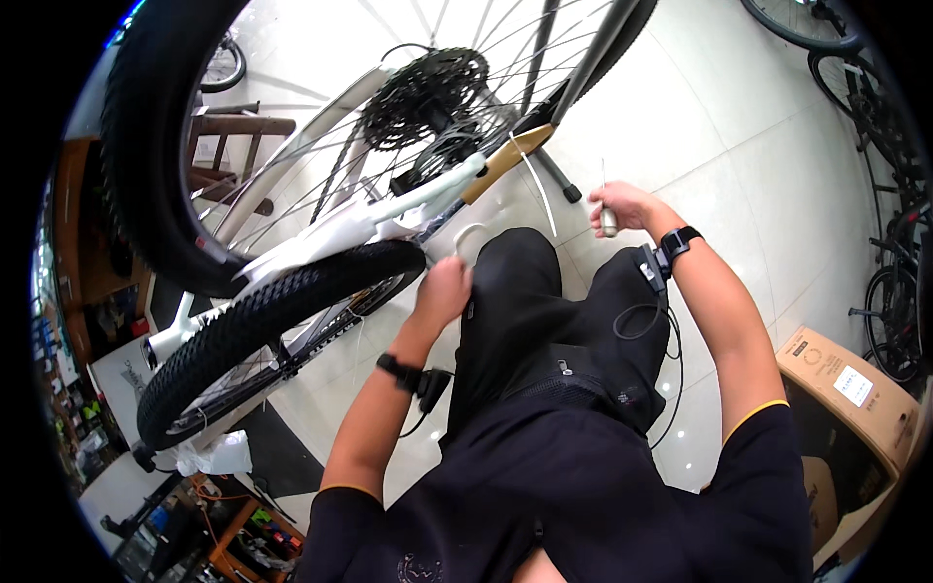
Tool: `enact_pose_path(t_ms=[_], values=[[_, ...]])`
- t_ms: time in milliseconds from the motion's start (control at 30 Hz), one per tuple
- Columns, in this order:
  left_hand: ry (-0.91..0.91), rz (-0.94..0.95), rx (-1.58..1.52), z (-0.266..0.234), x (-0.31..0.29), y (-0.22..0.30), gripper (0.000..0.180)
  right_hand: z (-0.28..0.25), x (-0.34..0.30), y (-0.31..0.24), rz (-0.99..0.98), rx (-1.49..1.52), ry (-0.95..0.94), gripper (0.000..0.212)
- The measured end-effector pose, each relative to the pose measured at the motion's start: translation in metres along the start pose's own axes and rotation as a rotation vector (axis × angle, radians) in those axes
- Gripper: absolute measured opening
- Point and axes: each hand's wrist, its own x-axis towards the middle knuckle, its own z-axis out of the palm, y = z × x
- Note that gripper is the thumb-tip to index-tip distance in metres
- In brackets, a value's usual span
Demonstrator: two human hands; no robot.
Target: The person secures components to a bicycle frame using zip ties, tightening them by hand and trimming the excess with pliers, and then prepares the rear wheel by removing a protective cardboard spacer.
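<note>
My right hand is closed around the pale handle of a screwdriver, its thin shaft pointing away from me. The fingers of my left hand are curled and a little blurred. A curved white strip rises from them, beside my knee. Just beyond stands a bicycle wheel with a black cassette. White wrapping covers part of the frame, and a brown cardboard sleeve sits on a tube. From that sleeve hangs a white zip tie, apart from both hands.
A second knobbly tyre lies close to my left forearm. The kickstand reaches the tiled floor near my right hand. An open cardboard box stands at right, with parked bicycles beyond. A wooden stool is at far left.
</note>
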Motion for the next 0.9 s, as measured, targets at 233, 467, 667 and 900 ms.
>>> enact_pose_path(t_ms=[233,467,667,900], values=[[0.104,-0.191,-0.218,0.046,0.184,0.091,0.047,0.000,0.008,0.054,-0.134,-0.073,0.036,0.016],[0.193,-0.110,0.230,0.064,0.242,0.102,0.027,-0.015,-0.014,0.056,-0.170,-0.057,0.075,0.043],[0.085,0.065,0.443,0.050,0.245,0.096,0.021,-0.004,0.039,0.045,-0.299,-0.043,0.012,0.042],[0.107,0.024,0.533,0.050,0.233,0.094,0.020,0.033,0.101,0.041,-0.530,-0.195,0.163,0.039]])
